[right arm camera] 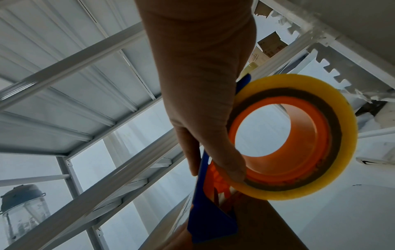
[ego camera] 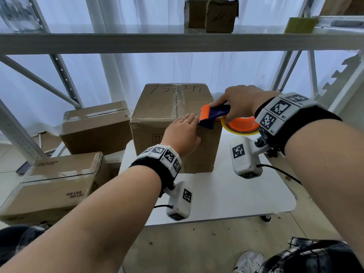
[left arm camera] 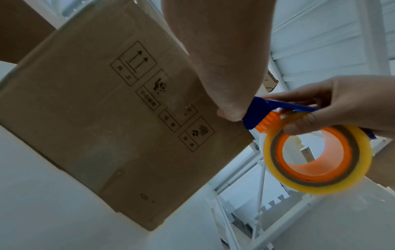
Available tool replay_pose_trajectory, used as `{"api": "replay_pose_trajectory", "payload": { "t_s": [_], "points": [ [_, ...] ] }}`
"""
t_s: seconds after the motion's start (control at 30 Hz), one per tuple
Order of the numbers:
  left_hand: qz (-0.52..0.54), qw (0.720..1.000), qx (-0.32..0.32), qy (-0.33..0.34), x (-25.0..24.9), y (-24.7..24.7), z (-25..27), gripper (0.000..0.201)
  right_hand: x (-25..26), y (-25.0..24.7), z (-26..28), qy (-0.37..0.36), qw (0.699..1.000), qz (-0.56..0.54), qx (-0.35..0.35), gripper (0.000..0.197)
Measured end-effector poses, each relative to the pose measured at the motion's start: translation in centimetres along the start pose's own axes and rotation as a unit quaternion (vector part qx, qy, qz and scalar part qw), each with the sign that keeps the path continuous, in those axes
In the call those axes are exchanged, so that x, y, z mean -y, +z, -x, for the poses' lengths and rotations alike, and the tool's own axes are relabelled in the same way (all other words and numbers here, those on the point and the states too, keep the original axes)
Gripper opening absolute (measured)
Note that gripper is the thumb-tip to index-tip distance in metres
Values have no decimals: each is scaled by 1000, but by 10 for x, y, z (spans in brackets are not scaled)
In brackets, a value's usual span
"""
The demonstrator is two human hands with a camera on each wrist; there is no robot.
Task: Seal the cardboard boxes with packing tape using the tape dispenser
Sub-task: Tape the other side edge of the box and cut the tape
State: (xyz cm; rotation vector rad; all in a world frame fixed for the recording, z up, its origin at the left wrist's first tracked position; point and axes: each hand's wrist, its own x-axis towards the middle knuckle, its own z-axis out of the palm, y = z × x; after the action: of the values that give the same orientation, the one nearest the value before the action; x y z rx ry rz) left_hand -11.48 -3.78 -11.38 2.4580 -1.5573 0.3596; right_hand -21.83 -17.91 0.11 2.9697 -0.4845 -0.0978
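A tall cardboard box [ego camera: 157, 107] stands on a small white table [ego camera: 232, 196], with a taped seam running down the middle of its top. My right hand [ego camera: 240, 103] grips a blue and orange tape dispenser [ego camera: 214, 115] holding a yellowish tape roll [ego camera: 240, 127], its toothed front at the box's near right top edge. In the right wrist view the thumb lies on the tape roll [right arm camera: 299, 135]. My left hand [ego camera: 183, 133] lies flat with straight fingers over the box's front top edge, fingertips beside the dispenser. The left wrist view shows the box front [left arm camera: 119, 108] and the dispenser [left arm camera: 262, 111].
Two taped cardboard boxes [ego camera: 96, 127] [ego camera: 55, 184] sit to the left, one behind the other. A white metal rack [ego camera: 177, 43] spans above, with small boxes [ego camera: 212, 14] on its shelf. White curtains hang behind. My shoe [ego camera: 248, 261] is on the floor below.
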Motion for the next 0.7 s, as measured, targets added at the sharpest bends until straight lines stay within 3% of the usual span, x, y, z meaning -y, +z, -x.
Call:
{"api": "replay_pose_trajectory", "payload": {
  "t_s": [0.13,0.27,0.43,0.57,0.7],
  "points": [
    [-11,1000,-26,8,23,-1,9,56,6,-3,0,-1,1000,-10,0,59],
    [-11,999,-40,-25,50,-12,18,53,29,-1,-11,-24,999,-24,-16,58],
    [0,999,-8,-53,84,-23,29,54,59,1,-27,-51,998,-20,-38,56],
    [-27,997,40,-67,81,-19,26,62,61,-2,-31,-40,999,-29,-18,55],
    [-43,994,20,-99,75,-18,26,57,57,0,-26,-52,998,-43,-16,60]
  ]
}}
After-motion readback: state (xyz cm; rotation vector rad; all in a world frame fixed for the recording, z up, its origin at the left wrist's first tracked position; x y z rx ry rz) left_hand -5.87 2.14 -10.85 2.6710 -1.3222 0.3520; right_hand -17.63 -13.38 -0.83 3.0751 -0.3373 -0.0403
